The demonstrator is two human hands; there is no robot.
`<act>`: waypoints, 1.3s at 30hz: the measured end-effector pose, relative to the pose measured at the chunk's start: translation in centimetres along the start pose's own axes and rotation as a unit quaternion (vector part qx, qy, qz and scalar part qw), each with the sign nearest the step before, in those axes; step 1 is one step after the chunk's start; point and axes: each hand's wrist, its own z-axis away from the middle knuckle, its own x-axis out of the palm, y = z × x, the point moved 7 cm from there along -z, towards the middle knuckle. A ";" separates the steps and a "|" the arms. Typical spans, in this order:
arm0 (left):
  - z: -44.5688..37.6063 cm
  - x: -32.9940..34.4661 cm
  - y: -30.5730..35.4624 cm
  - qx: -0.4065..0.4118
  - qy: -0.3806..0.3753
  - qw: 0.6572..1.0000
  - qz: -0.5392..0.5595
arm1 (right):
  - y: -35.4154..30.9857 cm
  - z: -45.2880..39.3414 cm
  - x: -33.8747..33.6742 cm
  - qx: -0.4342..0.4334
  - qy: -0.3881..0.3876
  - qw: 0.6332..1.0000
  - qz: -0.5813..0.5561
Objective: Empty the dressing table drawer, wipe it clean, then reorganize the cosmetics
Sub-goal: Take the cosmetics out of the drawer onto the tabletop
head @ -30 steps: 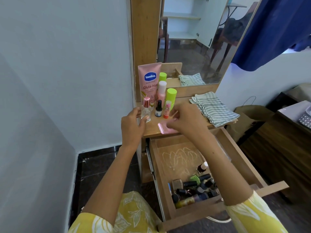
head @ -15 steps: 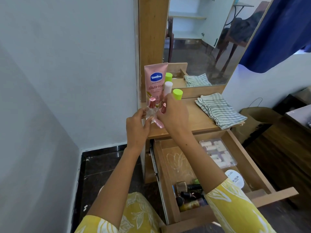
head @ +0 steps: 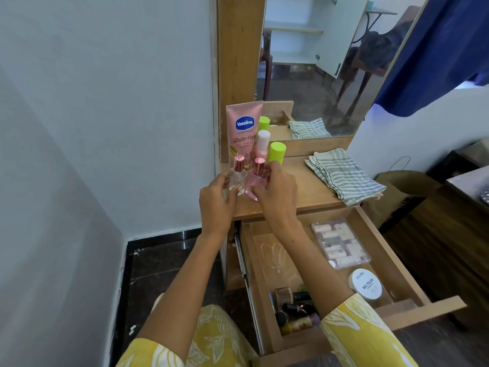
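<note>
- Left hand (head: 215,201) fingers curl round a clear bottle (head: 237,178); right hand (head: 276,193) fingers pinch a pink bottle (head: 254,180), likely setting both beside the tube (head: 242,133) on the worktop (head: 304,192).
- The drawer (head: 391,263) stands open below, cosmetics still inside, likely awaiting removal.
- A cloth (head: 344,176) lies ready for wiping.

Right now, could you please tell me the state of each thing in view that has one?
drawer: pulled open, still holding cosmetics
clear bottle: capped, upright, left hand holds it
pink bottle: capped, right hand holds it
Vaseline tube: standing on tabletop
striped cloth: folded, unused
</note>
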 end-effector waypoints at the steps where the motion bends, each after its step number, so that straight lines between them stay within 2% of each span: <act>1: 0.0 0.1 0.1 0.001 0.000 1.000 0.000 | 0.0 -0.1 0.0 -0.003 0.002 1.000 0.001; 7: 1.0 0.1 -0.3 -0.020 -0.002 1.000 0.009 | 0.0 0.6 -0.7 -0.023 0.005 0.999 -0.041; 12: 3.9 -1.5 0.2 -0.012 0.035 0.999 -0.022 | 1.0 3.2 -3.0 -0.046 0.025 0.998 -0.029; 14: 5.7 -1.9 1.0 0.015 0.022 0.999 -0.041 | 2.0 4.9 -3.3 -0.077 -0.043 0.996 -0.003; 16: 7.3 -1.8 2.0 0.051 -0.009 0.996 -0.066 | 3.7 7.0 -2.3 -0.079 -0.201 0.975 0.047; 18: 8.7 -1.3 2.7 0.085 -0.049 0.989 -0.109 | 5.9 9.8 -0.8 -0.077 -0.367 0.916 0.145; 19: 9.2 -0.9 2.8 0.092 -0.075 0.984 -0.136 | 7.0 11.1 -0.3 -0.081 -0.414 0.886 0.194; 22: 10.1 0.3 2.4 0.081 -0.149 0.963 -0.208 | 8.9 13.5 0.5 -0.084 -0.458 0.834 0.297; 25: 10.3 0.7 2.2 0.074 -0.170 0.952 -0.245 | 10.0 14.6 1.2 -0.087 -0.475 0.797 0.364; 29: 10.0 0.8 2.5 0.071 -0.177 0.941 -0.278 | 10.5 14.8 1.6 -0.076 -0.490 0.777 0.387; 31: 9.9 0.8 2.4 0.064 -0.187 0.937 -0.288 | 10.3 14.7 1.8 -0.073 -0.500 0.783 0.364; 34: 9.8 0.7 2.6 0.054 -0.209 0.934 -0.284 | 9.3 14.0 1.3 -0.057 -0.471 0.832 0.287; 36: 9.9 0.5 3.0 0.054 -0.230 0.938 -0.253 | 8.4 12.9 0.3 -0.038 -0.415 0.879 0.230; 39: 10.5 0.5 4.2 0.095 -0.281 0.938 -0.179 | 6.5 10.1 -2.1 -0.012 -0.305 0.946 0.110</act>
